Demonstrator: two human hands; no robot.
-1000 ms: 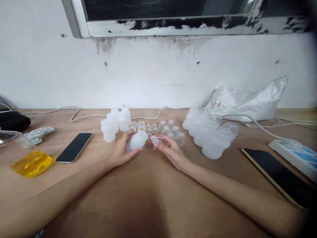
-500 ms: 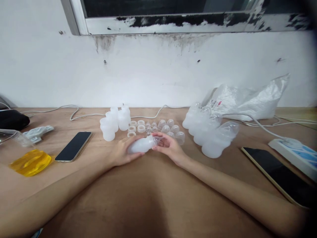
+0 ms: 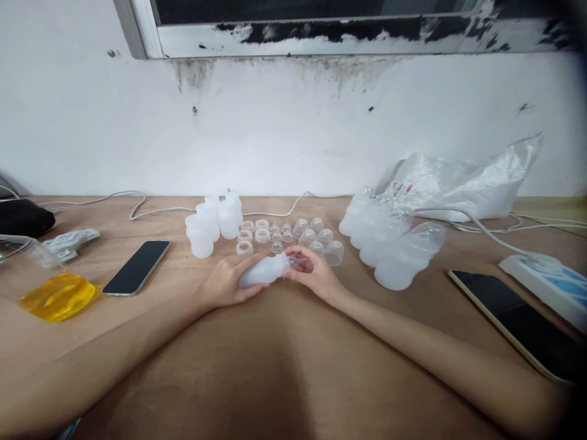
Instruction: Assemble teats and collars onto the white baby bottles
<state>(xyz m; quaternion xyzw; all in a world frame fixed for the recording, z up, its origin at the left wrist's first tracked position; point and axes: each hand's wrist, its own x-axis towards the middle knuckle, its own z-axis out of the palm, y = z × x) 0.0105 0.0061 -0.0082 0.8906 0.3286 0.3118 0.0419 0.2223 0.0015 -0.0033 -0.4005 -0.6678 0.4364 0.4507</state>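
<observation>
My left hand [image 3: 225,283] grips a small white plastic bottle [image 3: 260,272] lying on its side, mouth toward the right. My right hand [image 3: 316,275] pinches a small clear nipple-like piece [image 3: 296,263] at the bottle's mouth. Just beyond the hands stand several upright white bottles [image 3: 211,222], white rings [image 3: 250,235], clear small nipples [image 3: 279,235] and clear domed caps [image 3: 321,239] on the wooden table [image 3: 275,342].
A pile of capped bottles [image 3: 389,244] lies right of the hands, with a plastic bag [image 3: 458,183] behind. Phones lie at the left [image 3: 136,267] and right [image 3: 518,321]. A power strip [image 3: 545,281], cables [image 3: 151,211], a yellow-bottomed clear container [image 3: 50,287] and a wall behind.
The bottle has tilted from nearly upright onto its side, and my right hand has brought the clear piece to its mouth. The hands are now joined at the bottle.
</observation>
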